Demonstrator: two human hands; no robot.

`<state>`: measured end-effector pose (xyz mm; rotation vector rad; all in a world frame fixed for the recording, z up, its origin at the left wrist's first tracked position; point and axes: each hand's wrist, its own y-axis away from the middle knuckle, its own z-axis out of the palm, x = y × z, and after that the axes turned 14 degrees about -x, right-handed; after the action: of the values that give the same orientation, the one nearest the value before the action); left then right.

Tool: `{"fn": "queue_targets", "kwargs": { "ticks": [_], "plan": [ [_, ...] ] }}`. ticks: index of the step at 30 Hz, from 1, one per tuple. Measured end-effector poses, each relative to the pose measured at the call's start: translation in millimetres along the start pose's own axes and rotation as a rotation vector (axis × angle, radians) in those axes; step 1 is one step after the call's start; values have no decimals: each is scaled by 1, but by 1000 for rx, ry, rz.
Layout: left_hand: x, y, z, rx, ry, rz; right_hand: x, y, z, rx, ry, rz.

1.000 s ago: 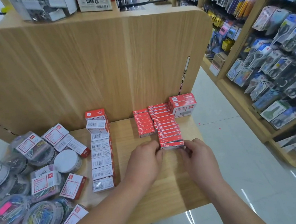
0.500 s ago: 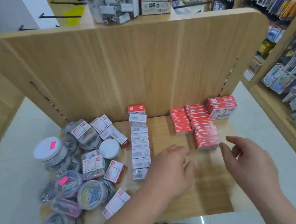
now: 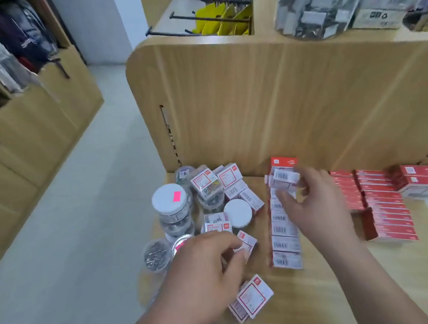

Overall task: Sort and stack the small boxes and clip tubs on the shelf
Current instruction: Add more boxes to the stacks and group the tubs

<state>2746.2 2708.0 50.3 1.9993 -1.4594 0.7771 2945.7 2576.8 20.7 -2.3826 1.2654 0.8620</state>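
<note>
Two staple-box rows (image 3: pixel 376 203) right of the barcode-box column (image 3: pixel 283 234) look done, clip tubs (image 3: pixel 171 208) left of it unsorted; left hand (image 3: pixel 205 269) fingers pinch a loose box (image 3: pixel 247 240), right hand (image 3: pixel 317 208) fingers a labelled box (image 3: pixel 284 178).

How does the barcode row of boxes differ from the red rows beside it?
The barcode row is one line, mostly white barcode labels up; the red rows are two lines side by side, red faces showing. The right hand holds a box over the barcode row's far end; no hand holds any red-row box. Both run from the back panel toward the shelf front.
</note>
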Motion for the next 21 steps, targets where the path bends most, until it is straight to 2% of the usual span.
{"fn": "queue_targets", "kwargs": {
  "ticks": [5, 12, 14, 17, 21],
  "plan": [
    [-6, -11, -12, -11, 4, 27, -1, -22, 11, 56, 152, 70],
    [-18, -2, -19, -52, 41, 56, -12, -15, 13, 121, 240, 26],
    [-21, 7, -20, -58, 103, 49, -29, -11, 9, 46, 86, -57],
    [-31, 23, -25, -38, 172, 18, -49, -11, 15, -189, -51, -122],
    [-43, 38, -36, 34, 211, -17, -54, -24, 29, -306, 220, -61]
  ]
}}
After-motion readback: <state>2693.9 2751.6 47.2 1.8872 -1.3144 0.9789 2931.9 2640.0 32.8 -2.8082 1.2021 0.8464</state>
